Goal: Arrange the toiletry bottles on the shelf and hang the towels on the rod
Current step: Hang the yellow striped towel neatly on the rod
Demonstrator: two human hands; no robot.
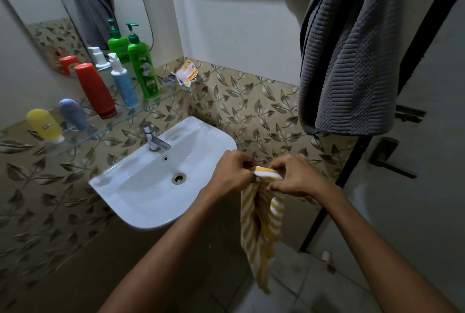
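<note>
Limply bunched — yellow-and-white striped towel

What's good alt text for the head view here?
Both hands, left hand and right hand, pinch the top edge of a yellow striped towel hanging beside a white sink. A grey towel hangs upper right; five bottles stand on the glass shelf.
</note>
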